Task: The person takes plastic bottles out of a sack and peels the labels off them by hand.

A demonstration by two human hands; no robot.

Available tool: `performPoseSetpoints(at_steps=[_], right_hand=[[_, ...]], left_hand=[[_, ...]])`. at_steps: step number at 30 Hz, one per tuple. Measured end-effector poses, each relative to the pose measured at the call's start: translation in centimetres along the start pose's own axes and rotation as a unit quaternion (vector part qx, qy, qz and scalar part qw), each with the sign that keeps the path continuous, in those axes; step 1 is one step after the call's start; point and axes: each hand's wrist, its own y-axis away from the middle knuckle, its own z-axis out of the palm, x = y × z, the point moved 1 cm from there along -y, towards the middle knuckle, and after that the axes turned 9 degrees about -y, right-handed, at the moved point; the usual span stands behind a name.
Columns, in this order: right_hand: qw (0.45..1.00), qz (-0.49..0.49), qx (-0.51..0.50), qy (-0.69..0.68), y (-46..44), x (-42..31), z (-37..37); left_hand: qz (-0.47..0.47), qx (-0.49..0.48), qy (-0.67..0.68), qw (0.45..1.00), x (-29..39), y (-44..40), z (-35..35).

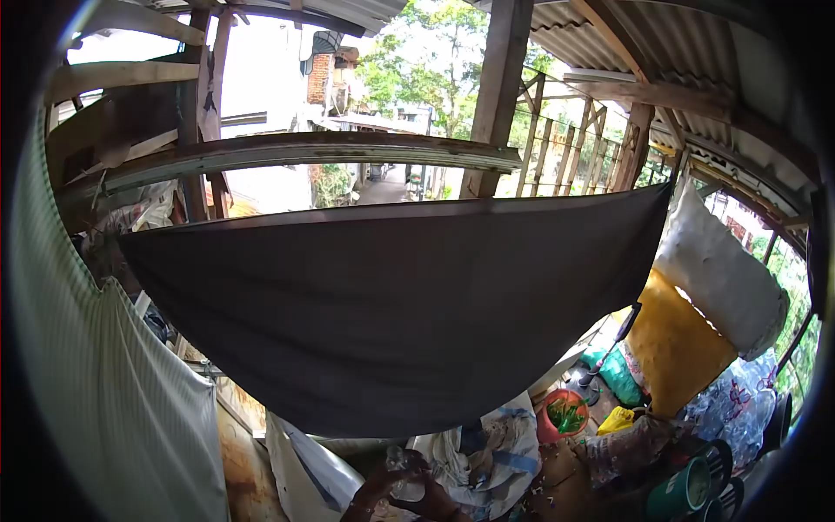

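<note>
Open-sided shelter with a corrugated roof (pixel 570 50) and upright wooden posts (pixel 500 87). A dark cloth (pixel 391 304) hangs across the centre, below a horizontal beam (pixel 304 155); a pale striped curtain (pixel 113 374) spans the left. Strong daylight enters from beyond, where trees (pixel 426 56) stand. The floor (pixel 557 474) is brown.

Dark cloth (pixel 409 304) bars the middle; room lies beneath it.
Below the dark cloth's lower edge, the left hand (pixel 372 491), right hand (pixel 435 500) and clear bottle (pixel 403 461) have space, a crumpled white sack (pixel 513 461) bounding it beside the right hand. Left of the cloth, a striped curtain (pixel 113 383) blocks reach; to its right, a yellow sack (pixel 678 344) and red bucket (pixel 551 421) obstruct. Above, a gap shows under a wooden beam (pixel 304 155).
</note>
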Motion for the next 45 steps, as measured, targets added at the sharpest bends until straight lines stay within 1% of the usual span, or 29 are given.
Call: performPoseSetpoints(at_steps=[1, 3, 5, 6, 7, 9, 10, 11, 13, 14, 15, 17, 18, 20, 23, 26, 28, 29, 31, 32, 34, 35, 37, 38, 40, 41, 43, 44, 45], right_hand=[[0.996, -0.020, -0.023, -0.080, -0.4, 0.2, 0.7], [0.998, -0.023, -0.011, -0.062, -0.8, 2.2, 0.8], [0.974, 0.026, -0.071, 0.212, -1.0, 7.6, 0.8], [0.980, -0.058, 0.009, 0.189, -0.9, 6.2, 1.4], [0.981, -0.053, 0.010, 0.189, -1.0, 5.5, 2.0], [0.965, 0.143, 0.217, 0.039, -1.4, 4.4, 2.8], [0.948, 0.147, 0.278, 0.056, -2.3, 1.4, 3.3], [0.947, 0.148, 0.280, 0.055, -3.0, 0.0, 4.0], [0.935, 0.025, 0.352, 0.021, -3.8, -1.7, 4.7], [0.935, 0.024, 0.354, 0.021, -4.0, -1.5, 4.8], [0.939, 0.028, 0.335, 0.066, -4.2, -1.1, 4.8], [0.942, 0.030, 0.315, 0.113, -4.5, -0.4, 4.8], [0.943, 0.036, 0.301, 0.135, -4.6, -0.2, 4.9], [0.945, 0.041, 0.284, 0.157, -4.6, 0.1, 4.4], [0.964, 0.024, 0.235, 0.125, -4.5, 0.4, 3.3], [0.983, 0.045, 0.172, 0.037, -4.1, 0.5, 1.4], [0.984, 0.106, 0.135, -0.048, -3.6, 0.3, -0.4], [0.984, 0.104, 0.134, -0.046, -3.5, 0.5, -1.7], [0.967, 0.132, 0.139, -0.166, -3.3, 1.6, -3.8], [0.966, 0.133, 0.138, -0.171, -3.3, 2.2, -5.0], [0.963, 0.128, 0.196, -0.137, -3.5, 3.2, -8.0], [0.961, 0.127, 0.198, -0.142, -3.5, 3.6, -9.2], [0.933, 0.116, 0.285, -0.189, -3.5, 3.4, -11.8], [0.931, 0.117, 0.288, -0.193, -3.4, 3.4, -13.0], [0.958, 0.101, 0.232, -0.138, -3.5, 3.3, -15.2], [0.956, 0.099, 0.238, -0.142, -3.2, 3.3, -16.2], [0.986, 0.060, 0.111, -0.109, -2.2, 3.3, -17.2], [0.985, 0.061, 0.114, -0.114, -1.5, 4.0, -17.5], [0.977, 0.118, 0.110, -0.138, -0.7, 4.7, -17.7]], left_hand=[[-0.033, -0.021, -0.027, 0.999, 0.4, 0.2, -0.8], [-0.080, -0.047, -0.082, 0.992, 0.6, 0.6, -2.3], [-0.105, -0.050, -0.140, 0.983, 0.9, 0.6, -3.4], [-0.108, -0.042, -0.172, 0.978, 1.3, 0.6, -3.7], [-0.108, -0.028, -0.208, 0.972, 1.6, 0.3, -3.6], [-0.104, 0.013, -0.306, 0.946, 2.0, 0.0, -3.6], [-0.105, 0.030, -0.387, 0.916, 1.1, -0.1, -4.2], [-0.110, 0.047, -0.464, 0.878, 0.2, -0.2, -4.7], [0.075, 0.127, -0.385, 0.911, -0.3, 0.2, -4.1], [0.076, 0.126, -0.385, 0.911, -1.1, 0.2, -3.7], [0.148, 0.168, -0.415, 0.882, -1.1, 0.2, -3.0], [0.221, 0.210, -0.440, 0.845, -1.1, 0.2, -1.9], [0.144, 0.230, -0.257, 0.928, 0.5, 0.8, -0.9], [0.061, 0.240, -0.060, 0.967, 0.4, 0.8, -0.4], [0.053, 0.270, -0.211, 0.938, -5.7, -1.2, -3.6], [0.050, 0.281, -0.311, 0.906, -6.8, -2.3, -3.1], [-0.014, 0.215, -0.096, 0.972, -1.3, -1.4, 0.7], [-0.012, 0.215, -0.094, 0.972, -0.7, -2.0, 2.0], [-0.035, 0.202, -0.109, 0.973, -0.3, -2.4, 4.3], [-0.037, 0.205, -0.113, 0.972, 0.0, -2.7, 5.3], [0.069, 0.116, -0.339, 0.931, 0.5, -3.6, 7.7], [0.068, 0.114, -0.344, 0.930, 0.0, -3.8, 9.0], [0.115, 0.114, -0.285, 0.945, -1.2, -3.8, 11.6], [0.113, 0.111, -0.289, 0.944, -1.4, -3.8, 12.2], [0.014, 0.051, -0.297, 0.954, -1.5, -4.2, 12.9], [0.014, 0.046, -0.302, 0.952, -2.0, -4.8, 13.0], [-0.078, 0.077, -0.115, 0.987, -3.4, -5.7, 12.9], [-0.081, 0.075, -0.119, 0.987, -3.8, -6.0, 13.3], [-0.067, 0.098, -0.110, 0.987, -3.9, -6.3, 13.8]])
